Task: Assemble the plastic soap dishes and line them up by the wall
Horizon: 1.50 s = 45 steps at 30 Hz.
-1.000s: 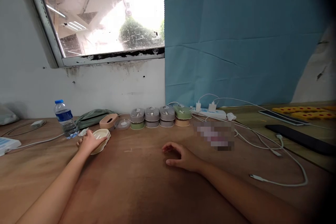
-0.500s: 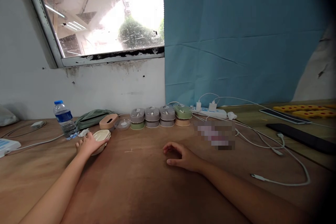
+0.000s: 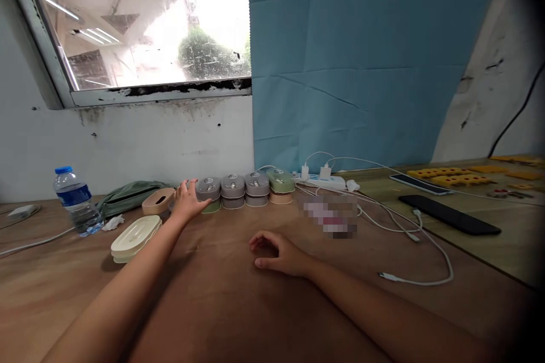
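Observation:
My left hand (image 3: 188, 203) is raised with fingers spread and holds nothing. It is beside the leftmost grey-lidded lunch box (image 3: 208, 186), whose lower tier is green; whether they touch I cannot tell. A peach-coloured container (image 3: 156, 202) with a slot on top lies just left of that hand. The clear round piece is mostly hidden behind my hand. A cream lidded box (image 3: 135, 236) rests on the table, left of my left forearm. My right hand (image 3: 275, 255) lies on the table, fingers loosely curled, thumb apart, with nothing in it.
Two more grey lunch boxes (image 3: 245, 188) and a green-lidded one (image 3: 281, 182) continue the row. A water bottle (image 3: 78, 201), crumpled tissue (image 3: 113, 223) and green pouch (image 3: 128, 196) are at left. White cables (image 3: 426, 282), a power strip (image 3: 330, 182) and a black slab (image 3: 449, 215) occupy the right.
My left hand has let go of the cream box, leaving it on the table, and moved right toward the leftmost lunch box. The view has turned slightly right. My right hand stays put.

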Motion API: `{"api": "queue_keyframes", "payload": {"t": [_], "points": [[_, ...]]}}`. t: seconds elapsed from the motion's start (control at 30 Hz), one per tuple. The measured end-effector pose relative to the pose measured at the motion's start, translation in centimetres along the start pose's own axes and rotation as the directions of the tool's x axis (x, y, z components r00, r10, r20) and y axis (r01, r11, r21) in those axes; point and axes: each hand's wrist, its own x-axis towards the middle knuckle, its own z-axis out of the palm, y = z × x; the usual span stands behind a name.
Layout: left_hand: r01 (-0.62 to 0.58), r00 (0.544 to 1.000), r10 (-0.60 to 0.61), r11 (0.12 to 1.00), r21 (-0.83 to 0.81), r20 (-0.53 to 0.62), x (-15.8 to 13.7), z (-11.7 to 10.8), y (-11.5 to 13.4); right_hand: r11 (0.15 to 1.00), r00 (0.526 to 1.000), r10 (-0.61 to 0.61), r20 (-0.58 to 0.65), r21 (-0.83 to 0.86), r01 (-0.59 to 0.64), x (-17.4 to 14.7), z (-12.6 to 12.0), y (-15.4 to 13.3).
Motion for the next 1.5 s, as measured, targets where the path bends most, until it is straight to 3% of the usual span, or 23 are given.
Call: {"api": "queue_keyframes", "payload": {"t": [0.13,0.33,0.67,0.93,1.17,1.3,1.4,1.5], "points": [[0.274,0.961,-0.262,0.945,-0.177,0.092,1.5,2.3,2.0,1.000,1.000,0.016,0.003,-0.002,-0.016,0.0,0.0,0.0],[0.329,0.944,-0.323,0.925,-0.189,0.064,1.5,4.4,2.6,1.000,1.000,0.014,-0.011,0.000,-0.014,0.0,0.0,0.1],[0.263,0.964,-0.253,0.950,-0.171,0.080,2.8,4.5,1.2,0.999,0.999,0.039,-0.003,0.008,-0.039,-0.2,-0.1,-0.1],[0.241,0.970,-0.242,0.945,-0.219,0.025,3.2,5.0,1.1,0.999,0.999,0.049,0.001,-0.004,-0.049,-0.2,0.0,0.1],[0.229,0.960,-0.265,0.928,-0.295,-0.091,2.7,5.1,1.0,0.998,0.999,0.051,0.009,0.035,-0.052,0.0,-0.1,0.1],[0.235,0.935,-0.305,0.915,-0.327,-0.181,2.0,3.6,0.4,0.996,0.998,0.062,0.018,0.063,-0.063,0.0,-0.1,0.1],[0.178,0.928,-0.311,0.854,-0.488,-0.206,0.6,1.9,-0.4,0.996,0.998,0.055,0.009,0.067,-0.055,0.0,-0.1,0.5],[0.044,0.979,-0.179,0.662,-0.748,-0.101,-2.2,0.3,-0.9,0.997,0.999,0.027,-0.040,0.074,-0.024,0.1,0.0,0.9]]}}
